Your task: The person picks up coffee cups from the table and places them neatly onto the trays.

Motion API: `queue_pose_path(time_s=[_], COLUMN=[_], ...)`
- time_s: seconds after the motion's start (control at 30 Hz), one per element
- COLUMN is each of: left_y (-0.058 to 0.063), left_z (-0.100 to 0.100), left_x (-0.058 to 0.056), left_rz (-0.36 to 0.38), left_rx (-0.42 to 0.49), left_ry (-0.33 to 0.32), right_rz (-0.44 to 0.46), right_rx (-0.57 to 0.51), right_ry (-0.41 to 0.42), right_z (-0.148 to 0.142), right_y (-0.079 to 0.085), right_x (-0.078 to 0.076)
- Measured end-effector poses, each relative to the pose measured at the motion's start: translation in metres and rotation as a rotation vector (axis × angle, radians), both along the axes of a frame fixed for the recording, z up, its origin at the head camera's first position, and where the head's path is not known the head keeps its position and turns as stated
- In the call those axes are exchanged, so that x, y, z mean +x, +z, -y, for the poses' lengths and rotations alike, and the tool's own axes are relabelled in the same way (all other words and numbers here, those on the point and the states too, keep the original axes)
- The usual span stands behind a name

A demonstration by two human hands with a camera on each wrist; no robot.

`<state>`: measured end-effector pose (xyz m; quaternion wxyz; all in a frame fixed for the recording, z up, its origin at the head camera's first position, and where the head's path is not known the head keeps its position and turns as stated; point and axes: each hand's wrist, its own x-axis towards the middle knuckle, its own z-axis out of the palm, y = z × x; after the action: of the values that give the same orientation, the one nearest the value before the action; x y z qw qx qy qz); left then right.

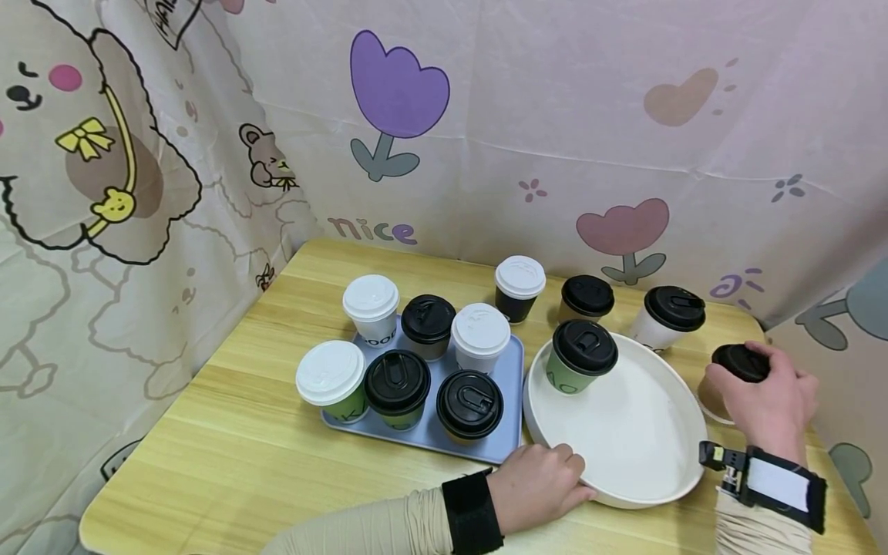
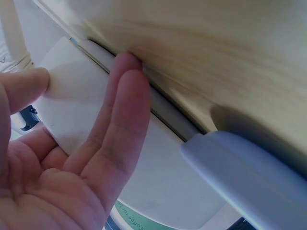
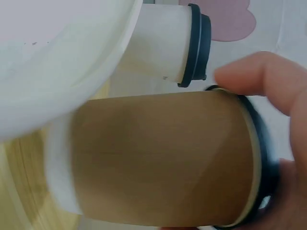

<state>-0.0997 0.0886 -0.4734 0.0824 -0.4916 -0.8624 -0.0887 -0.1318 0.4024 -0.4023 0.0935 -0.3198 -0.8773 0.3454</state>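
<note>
My right hand (image 1: 780, 397) grips a brown paper coffee cup (image 3: 163, 160) by its black lid (image 1: 741, 362), right of the round white tray (image 1: 634, 439). In the right wrist view the cup's white base lies close to the tray's wall. My left hand (image 1: 536, 487) touches the near left side of the round tray; in the left wrist view its fingers (image 2: 129, 110) lie fairly straight along the white wall. Inside the round tray, at its far left, stands a green cup (image 1: 565, 371) with a black lid.
A blue rectangular tray (image 1: 515, 393) on the left bears several lidded cups, black and white lids mixed. Behind the round tray stand a black cup with a white lid (image 1: 520, 277), a brown cup (image 1: 586, 299) and a white cup (image 1: 655, 327), both black-lidded. A printed cloth (image 1: 479, 169) hangs behind the table.
</note>
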Motion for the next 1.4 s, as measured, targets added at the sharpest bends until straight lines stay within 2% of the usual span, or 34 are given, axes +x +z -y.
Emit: queue_pose_path(time_s=[0.23,0.33,0.4,0.47,0.6,0.7,1.17,1.4], left_y=[0.001,0.001,0.0,-0.001,-0.002,-0.003,-0.002,-0.002], left_z=[0.0,0.0,0.0,0.0,0.001,0.001,0.001,0.001], left_x=[0.0,0.0,0.0,0.0,0.0,0.0,-0.001,0.0], left_rz=[0.003,-0.001,-0.013,-0.027,-0.042,-0.047,-0.055,-0.05], left_rx=[-0.001,0.002,0.007,0.011,0.013,0.011,0.007,0.009], left_ry=[0.002,-0.001,-0.004,-0.005,-0.004,-0.001,-0.001,0.002], right_rz=[-0.24,-0.312,-0.334,-0.307,-0.225,-0.181,-0.077,0.011], right_rx=[-0.031,-0.028,-0.011,0.008,0.038,0.036,0.094,0.132], right_ry=[-0.135,-0.116,-0.052,0.058,0.342,0.473,0.697,0.728], right_z=[0.013,0.017,0.018,0.017,0.014,0.016,0.022,0.022], right_y=[0.007,0.013,0.016,0.02,0.024,0.025,0.026,0.029], right_x=[0.0,0.002,0.005,0.008,0.012,0.011,0.012,0.014])
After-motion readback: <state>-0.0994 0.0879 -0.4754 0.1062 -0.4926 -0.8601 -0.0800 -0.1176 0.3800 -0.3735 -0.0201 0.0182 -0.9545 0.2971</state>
